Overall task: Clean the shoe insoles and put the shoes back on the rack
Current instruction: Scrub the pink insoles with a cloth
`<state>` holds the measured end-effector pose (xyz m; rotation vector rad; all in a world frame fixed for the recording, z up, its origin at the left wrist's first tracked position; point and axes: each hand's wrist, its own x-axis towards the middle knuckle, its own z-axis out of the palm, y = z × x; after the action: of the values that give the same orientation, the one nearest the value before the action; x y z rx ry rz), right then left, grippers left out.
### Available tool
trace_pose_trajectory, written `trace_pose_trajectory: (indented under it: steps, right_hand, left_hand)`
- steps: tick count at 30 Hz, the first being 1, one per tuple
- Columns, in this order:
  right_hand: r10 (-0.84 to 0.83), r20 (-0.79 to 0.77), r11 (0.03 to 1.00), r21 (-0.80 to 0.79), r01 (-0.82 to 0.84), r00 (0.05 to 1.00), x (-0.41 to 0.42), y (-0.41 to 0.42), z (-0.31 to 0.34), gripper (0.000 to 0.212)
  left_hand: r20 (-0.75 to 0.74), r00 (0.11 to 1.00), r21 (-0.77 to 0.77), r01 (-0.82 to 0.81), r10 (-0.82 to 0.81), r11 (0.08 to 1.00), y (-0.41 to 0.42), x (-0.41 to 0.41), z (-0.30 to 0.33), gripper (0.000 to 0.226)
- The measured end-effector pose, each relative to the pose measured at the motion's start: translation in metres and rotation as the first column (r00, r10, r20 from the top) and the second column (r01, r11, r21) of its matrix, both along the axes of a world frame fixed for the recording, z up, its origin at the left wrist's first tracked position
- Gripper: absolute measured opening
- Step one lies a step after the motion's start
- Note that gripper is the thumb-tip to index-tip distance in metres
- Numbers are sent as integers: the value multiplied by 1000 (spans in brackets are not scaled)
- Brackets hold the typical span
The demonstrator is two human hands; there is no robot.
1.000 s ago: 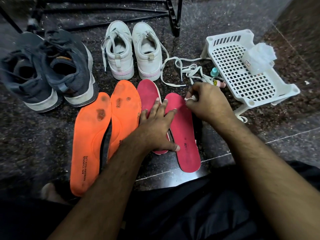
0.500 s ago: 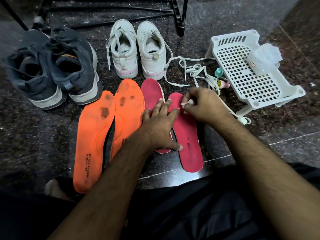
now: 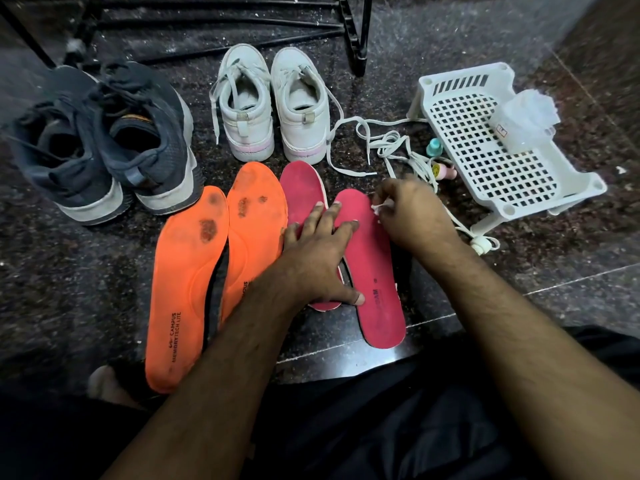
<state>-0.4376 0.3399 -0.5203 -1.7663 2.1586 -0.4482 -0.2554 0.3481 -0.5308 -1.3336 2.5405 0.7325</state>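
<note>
Two pink insoles lie on the dark floor: the right one (image 3: 372, 271) and the left one (image 3: 300, 190). My left hand (image 3: 318, 254) presses flat across both, fingers spread. My right hand (image 3: 412, 211) pinches a small white wad (image 3: 382, 205) against the toe edge of the right pink insole. Two orange insoles with dark stains lie to the left, the outer one (image 3: 183, 282) and the inner one (image 3: 254, 216). Behind them stand a white pair of shoes (image 3: 273, 102) and a dark grey pair (image 3: 104, 140).
A black metal shoe rack (image 3: 353, 32) stands at the back. A white perforated plastic tray (image 3: 491, 147) sits at right with a clear wrapped packet (image 3: 526, 121) on it. Loose white laces (image 3: 391, 147) and two small bottles (image 3: 438, 161) lie beside it. My foot (image 3: 104, 382) shows lower left.
My right hand with the wad has shifted slightly back and forth along the toe of the right pink insole. The left hand stays pressed in place. The camera has moved a little.
</note>
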Motion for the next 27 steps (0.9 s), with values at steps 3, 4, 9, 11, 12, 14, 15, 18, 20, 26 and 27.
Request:
trace_pose_trajectory:
  steps: [3,4,9,11,12,14,15,18,20,26,27]
  right_hand:
    - [33,20,998,-52,-32,999,-2,-1,7,16]
    - [64,33,997,-45,-63,997,-1,-1,9,15]
    - [105,32,991,85,-107,994,7,2,5,9]
    - [79,28,992,98,-81,996,5,2,3,11]
    - [58,5,995,82,-58,998,3,2,3,12]
    - [-5,-60,1000,20,6,998,-2,1,4,15]
    - [-28,-66,1000,-12,27,997,-4,1,6,15]
    - [26,26,998,-63,-24,999,0,0,11,15]
    - [99,65,995,-38,-97,993,6,0,10,14]
    - [43,3,998,35,-43,999,5,2,3,16]
    - [14,-32,1000,8,-14,999,2,2,4,17]
  left_hand:
    - [4,1000,-5,-2,2,1000,0,0,0,126]
    - [3,1000,-6,-2,2,1000,0,0,0,126]
    - [-10,1000,-5,-2,2,1000,0,0,0,125]
    - [-7,1000,-1,-2,2,1000,0,0,0,126]
    - [-6,1000,0,-1,1,1000,0,0,0,126]
    - [-7,1000,-1,3,-3,1000,0,0,-1,126]
    - [-6,1000,-1,4,-4,1000,0,0,-1,126]
    - [1,1000,-6,2,-2,1000,0,1,0,126]
    - [3,1000,-12,6,-6,1000,0,1,0,126]
    - [-3,1000,-6,6,-6,1000,0,1,0,126]
    - [-5,1000,-8,5,-5,1000,0,1,0,127]
